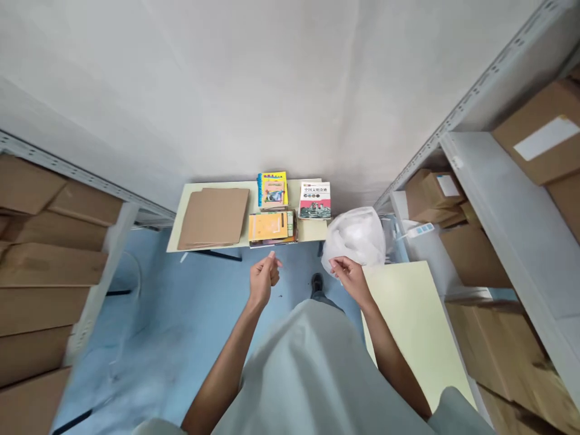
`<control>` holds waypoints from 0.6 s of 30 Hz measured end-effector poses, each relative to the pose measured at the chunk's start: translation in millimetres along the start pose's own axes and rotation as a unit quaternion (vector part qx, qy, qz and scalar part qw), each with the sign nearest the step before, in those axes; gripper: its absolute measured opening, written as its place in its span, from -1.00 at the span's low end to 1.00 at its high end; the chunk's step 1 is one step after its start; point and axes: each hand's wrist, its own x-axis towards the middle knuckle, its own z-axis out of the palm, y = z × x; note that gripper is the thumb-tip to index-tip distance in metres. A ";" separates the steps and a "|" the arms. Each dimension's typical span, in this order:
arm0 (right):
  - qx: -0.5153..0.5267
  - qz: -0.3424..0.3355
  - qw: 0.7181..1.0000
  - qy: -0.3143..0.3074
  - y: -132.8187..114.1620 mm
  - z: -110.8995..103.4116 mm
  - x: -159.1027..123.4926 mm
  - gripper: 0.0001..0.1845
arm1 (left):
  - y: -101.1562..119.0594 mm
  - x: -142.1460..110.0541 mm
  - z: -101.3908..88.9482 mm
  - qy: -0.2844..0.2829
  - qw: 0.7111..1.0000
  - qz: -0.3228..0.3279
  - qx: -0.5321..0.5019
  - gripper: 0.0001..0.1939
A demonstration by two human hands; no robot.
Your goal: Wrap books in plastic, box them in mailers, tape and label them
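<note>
My left hand (pixel 263 280) is in the air in front of the table, its fingers curled closed with nothing showing in them. Level with it, my right hand (pixel 352 279) has its fingers bent in against the thumb, and I see no object there. A white plastic bag (pixel 357 238) lies just beyond the right hand. Nearest to the left hand is a stack of books with an orange-yellow cover (pixel 268 226) on top. Behind it are smaller yellow and blue books (pixel 273 188). A thick book with a white and pink cover (pixel 315 200) lies to their right.
Flat brown cardboard sheets (pixel 215 217) lie on the left of the pale table (pixel 242 239) against the wall. A second pale tabletop (pixel 410 320) stands at my right. Metal shelves with cardboard boxes (pixel 49 264) rise on both sides. A power strip (pixel 420 230) hangs by the right shelf.
</note>
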 end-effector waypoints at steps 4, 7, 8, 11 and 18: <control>-0.013 -0.014 0.994 -0.107 -1.7 9.5 59.3 -0.58 | 3.8 23.9 -2.3 0.066 0.997 -0.002 0.037 -0.38; -0.022 -0.007 0.985 -0.169 5.5 17.1 91.8 -0.63 | 4.1 36.0 -4.6 0.112 0.991 -0.001 0.070 -0.43; -0.024 -0.003 0.983 -0.180 8.8 19.9 100.1 -0.63 | 3.9 40.2 -6.2 0.124 0.989 -0.003 0.085 -0.45; -0.030 0.004 0.980 -0.197 19.6 29.4 118.2 -0.62 | 1.4 56.9 -15.2 0.149 0.979 -0.020 0.135 -0.47; -0.028 0.051 0.978 -0.202 43.0 60.6 143.8 -0.66 | -20.2 121.5 -56.8 0.152 0.948 -0.055 0.273 -0.45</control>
